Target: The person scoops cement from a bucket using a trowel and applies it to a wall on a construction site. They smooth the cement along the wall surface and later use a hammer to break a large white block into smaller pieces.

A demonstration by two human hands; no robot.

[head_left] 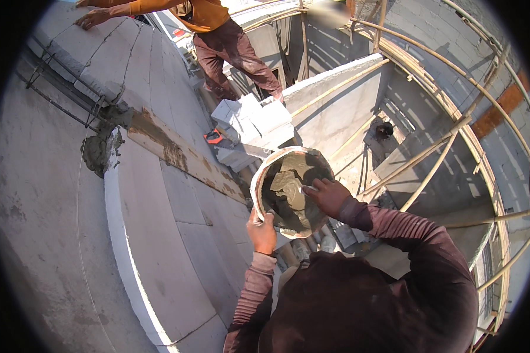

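Observation:
A round bucket (257, 191) of wet grey mortar (294, 203) stands tilted in front of me, beside the block wall. My left hand (262, 232) is closed on its near left rim, the thumb over the edge. Over the right side of the bucket, my right hand (328, 197) is closed around a trowel-like hand tool (305, 189). Only a small pale end of that tool shows by the fingers; its blade cannot be made out against the mortar.
The pale block wall (144, 235) runs along my left, with a mortar-stained board (182, 159) on it. White blocks (253, 120) and an orange-handled saw (214, 136) lie beyond the bucket. A co-worker (209, 29) stands further off. Bamboo poles (421, 156) edge the drop on the right.

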